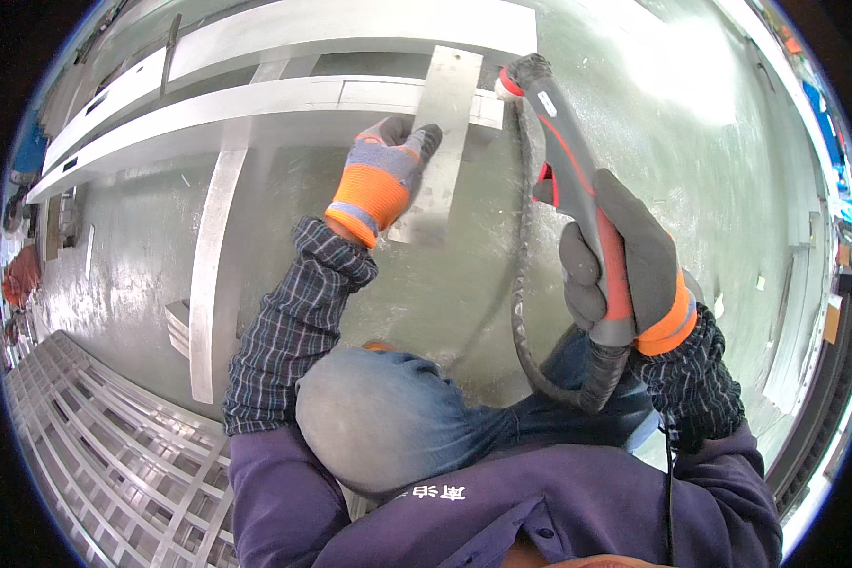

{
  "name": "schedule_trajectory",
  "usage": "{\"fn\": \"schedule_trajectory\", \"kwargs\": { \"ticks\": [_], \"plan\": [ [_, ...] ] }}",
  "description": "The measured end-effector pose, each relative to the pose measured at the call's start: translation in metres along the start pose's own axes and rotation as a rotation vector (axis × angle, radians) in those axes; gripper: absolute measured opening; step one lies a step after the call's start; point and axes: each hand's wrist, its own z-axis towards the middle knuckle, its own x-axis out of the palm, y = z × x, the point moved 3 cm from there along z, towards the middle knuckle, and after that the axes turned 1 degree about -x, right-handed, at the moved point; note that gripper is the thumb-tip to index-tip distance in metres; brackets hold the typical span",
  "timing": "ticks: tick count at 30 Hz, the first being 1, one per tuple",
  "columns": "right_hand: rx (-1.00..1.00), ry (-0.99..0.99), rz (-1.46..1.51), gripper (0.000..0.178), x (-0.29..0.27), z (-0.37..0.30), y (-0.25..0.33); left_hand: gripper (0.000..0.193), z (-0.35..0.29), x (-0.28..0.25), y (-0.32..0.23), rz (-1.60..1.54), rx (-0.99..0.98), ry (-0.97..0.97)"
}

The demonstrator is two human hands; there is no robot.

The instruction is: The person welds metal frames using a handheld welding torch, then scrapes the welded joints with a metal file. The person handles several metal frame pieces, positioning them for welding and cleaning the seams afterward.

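My left hand (384,176), in an orange and grey glove, is closed on the left edge of a flat metal strip (437,142). The strip lies across the end of a long pale metal bar (284,93), and its near end reaches toward me. My right hand (634,260), in the same kind of glove, is wrapped round the handle of a grey and red trigger gun (577,180) with a hose. The gun points up and left. Its head, with a red ring and a whitish tip, is near the strip's right edge and apart from it.
Another wide metal bar (369,33) runs behind the first. A crosspiece (220,275) comes from the bars toward me on the left. A metal grating (114,454) fills the lower left. The gun's braided hose (519,312) loops down beside my knee (369,417).
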Motion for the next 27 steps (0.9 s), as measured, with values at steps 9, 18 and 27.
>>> {"fn": "schedule_trajectory", "kwargs": {
  "ticks": [9,18,27],
  "plan": [
    [-0.016,-0.067,-0.07,0.059,0.0,0.009,0.003,0.046,0.006,0.003,0.004,0.159,0.089,0.005],
    [-0.087,-0.006,-0.089,0.057,0.0,0.017,0.0,0.038,0.002,0.007,-0.008,0.039,-0.032,-0.036],
    [-0.086,-0.007,-0.085,0.058,0.007,0.019,-0.001,0.047,0.005,0.006,0.0,0.059,0.029,-0.056]
  ]
}}
